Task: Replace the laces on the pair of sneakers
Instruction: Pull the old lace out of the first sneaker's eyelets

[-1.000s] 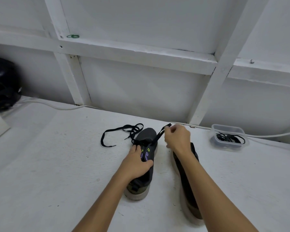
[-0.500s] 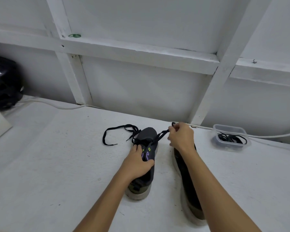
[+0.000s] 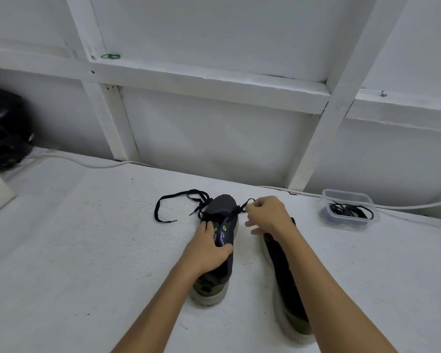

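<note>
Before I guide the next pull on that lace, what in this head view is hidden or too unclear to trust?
- Head view: eyelets of the left sneaker, covered by the left hand.
- Right sneaker: its toe and lacing are hidden by the right hand and forearm.
- Lace: the pinched end is too small to make out.
- Container: the number of coiled laces is unclear.

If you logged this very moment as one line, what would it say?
step: unlacing left sneaker | left hand: holds sneaker down | right hand: pinches black lace | right sneaker: waiting | spare laces in tub
</note>
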Motion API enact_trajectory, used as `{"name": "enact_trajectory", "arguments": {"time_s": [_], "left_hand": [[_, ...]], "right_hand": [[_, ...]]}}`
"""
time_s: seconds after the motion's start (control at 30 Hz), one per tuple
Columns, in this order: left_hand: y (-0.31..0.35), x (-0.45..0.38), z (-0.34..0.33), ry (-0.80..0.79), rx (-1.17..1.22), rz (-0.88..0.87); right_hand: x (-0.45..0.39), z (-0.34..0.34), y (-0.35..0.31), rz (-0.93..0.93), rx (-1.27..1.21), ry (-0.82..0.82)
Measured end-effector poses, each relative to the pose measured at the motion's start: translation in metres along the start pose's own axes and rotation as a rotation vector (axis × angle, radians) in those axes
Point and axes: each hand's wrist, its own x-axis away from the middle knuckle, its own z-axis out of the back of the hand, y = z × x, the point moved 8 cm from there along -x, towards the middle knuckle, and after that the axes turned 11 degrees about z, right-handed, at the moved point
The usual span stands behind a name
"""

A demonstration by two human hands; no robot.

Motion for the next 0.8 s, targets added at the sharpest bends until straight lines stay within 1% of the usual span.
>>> {"name": "enact_trajectory", "arguments": {"time_s": [0.07, 0.1, 0.13, 0.2, 0.27, 0.3, 0.33, 0.43, 0.5, 0.57, 0.67, 0.7, 0.73, 0.8], "left_hand": [[0.0, 0.0, 0.001, 0.001, -0.004, 0.006], [0.0, 0.0, 0.001, 0.002, -0.003, 0.009], [0.0, -0.001, 0.001, 0.003, 0.002, 0.008], [0.0, 0.0, 0.002, 0.007, 0.01, 0.002], [-0.001, 0.0, 0.002, 0.008, 0.007, 0.002], [-0.001, 0.0, 0.001, 0.006, 0.004, 0.003], [-0.001, -0.001, 0.0, 0.006, 0.001, 0.003], [-0.001, -0.001, 0.001, 0.013, -0.009, -0.001], [-0.001, -0.001, 0.001, 0.016, -0.01, -0.001], [-0.001, -0.001, 0.001, 0.014, -0.012, 0.0], [0.0, -0.001, 0.001, 0.018, 0.001, -0.014], [0.001, -0.001, 0.001, 0.022, 0.003, -0.02], [0.0, 0.0, 0.0, 0.019, 0.003, -0.019], [-0.001, -0.001, -0.001, 0.007, 0.003, -0.011]], "right_hand": [[0.007, -0.023, 0.003, -0.025, 0.064, -0.168], [0.011, -0.032, 0.004, -0.015, 0.095, -0.193], [0.013, -0.038, 0.003, 0.007, 0.123, -0.175], [0.014, -0.041, -0.001, 0.088, 0.168, -0.079], [0.014, -0.035, -0.006, 0.164, 0.215, 0.02], [0.013, -0.031, -0.007, 0.178, 0.238, 0.043], [0.012, -0.029, -0.007, 0.18, 0.249, 0.03], [0.012, -0.038, -0.004, 0.113, 0.217, -0.089], [0.012, -0.039, -0.006, 0.117, 0.241, -0.064], [0.009, -0.041, -0.01, 0.17, 0.311, -0.034], [0.006, -0.047, -0.016, 0.223, 0.426, -0.081], [0.003, -0.044, -0.018, 0.231, 0.449, -0.058], [0.0, -0.035, -0.021, 0.24, 0.445, 0.015], [-0.001, -0.005, -0.026, 0.244, 0.341, 0.27]]}}
